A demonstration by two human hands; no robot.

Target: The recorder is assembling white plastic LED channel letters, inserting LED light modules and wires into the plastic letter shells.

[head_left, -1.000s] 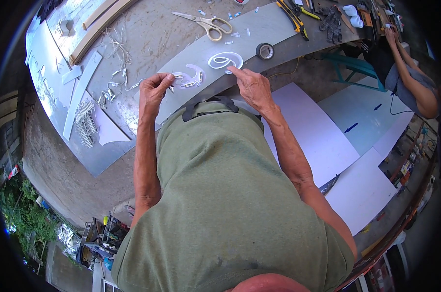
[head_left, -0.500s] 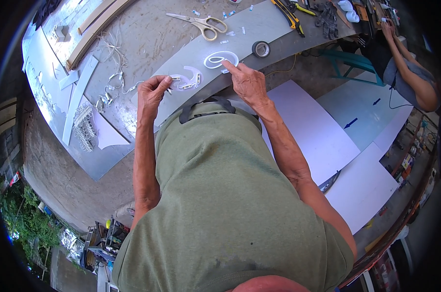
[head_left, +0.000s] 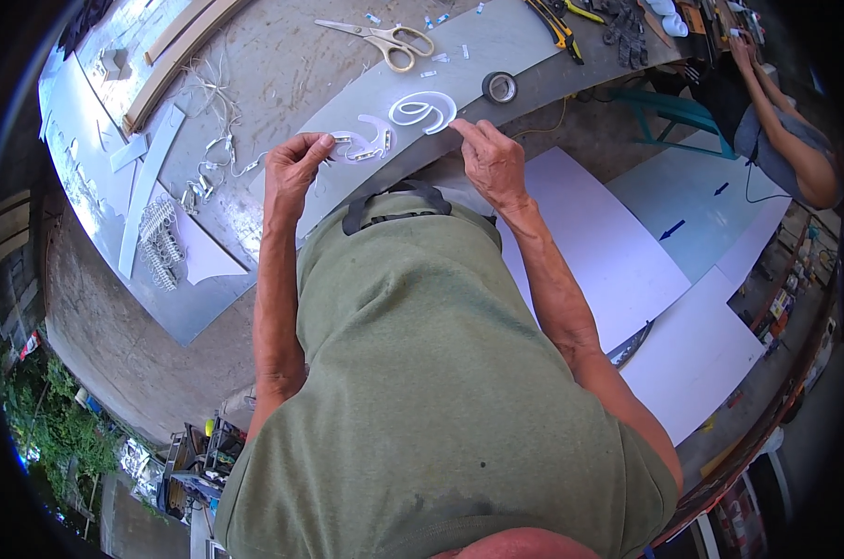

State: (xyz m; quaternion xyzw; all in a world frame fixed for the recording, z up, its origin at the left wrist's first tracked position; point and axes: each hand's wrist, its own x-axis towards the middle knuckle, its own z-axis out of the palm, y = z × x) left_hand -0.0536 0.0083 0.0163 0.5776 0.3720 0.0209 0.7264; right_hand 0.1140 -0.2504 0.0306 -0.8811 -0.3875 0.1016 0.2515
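Note:
My left hand (head_left: 294, 170) is closed, thumb and forefinger pinching a string of small LED modules (head_left: 342, 140) at the left end of a curved whitish piece. That curved piece (head_left: 374, 151) lies on the sheet, with several modules along its inside. My right hand (head_left: 496, 168) has its forefinger reaching out, the other fingers bent. Its fingertip is at the right edge of a white raised looped shape (head_left: 438, 100), like a curled letter. Contact cannot be made out for certain. A roll of black tape (head_left: 499, 88) lies beyond my right hand.
Cream-handled scissors (head_left: 385, 42) and small module pieces lie farther back. A yellow cutter (head_left: 557, 28) and dark gloves (head_left: 624, 37) are at upper right. Wires and a coiled module bundle (head_left: 159, 242) lie left. White sheets (head_left: 599, 242) lie at right. Another person's arm (head_left: 783, 130) works at far right.
My right hand has drawn back to the right from the top of the looped shape, which now shows more and sits turned. The curved piece has shifted slightly right and up.

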